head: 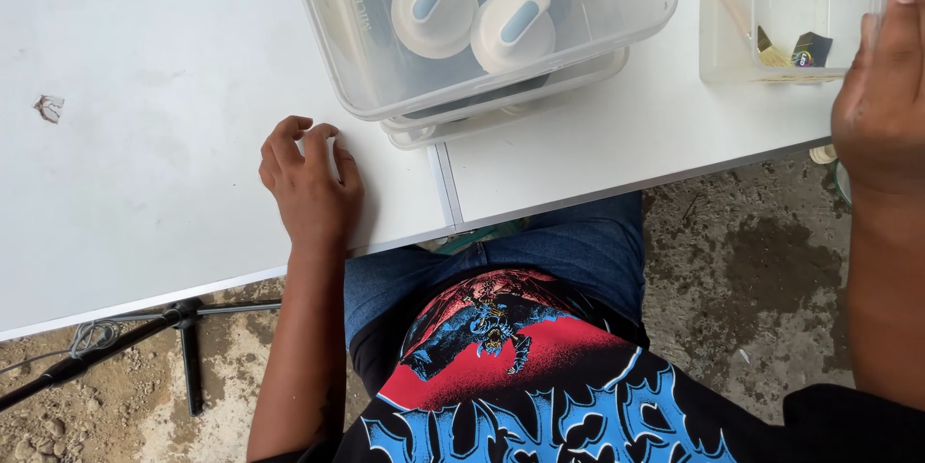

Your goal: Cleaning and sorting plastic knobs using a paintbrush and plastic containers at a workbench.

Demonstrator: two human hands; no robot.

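Left hand (310, 184): curled, empty, resting on bench (145, 135), nearest the tub (617, 0) of white caps (434, 12), just upper right. Right hand (882, 102): open, empty, beside small box (718, 63), frame's right edge.

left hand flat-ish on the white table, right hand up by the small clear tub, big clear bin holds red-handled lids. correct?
Not quite: the lids in the big bin have light blue handles, not red, as the head view shows. The rest holds: the left hand rests on the white table with fingers curled, and the right hand is up by the small tub.
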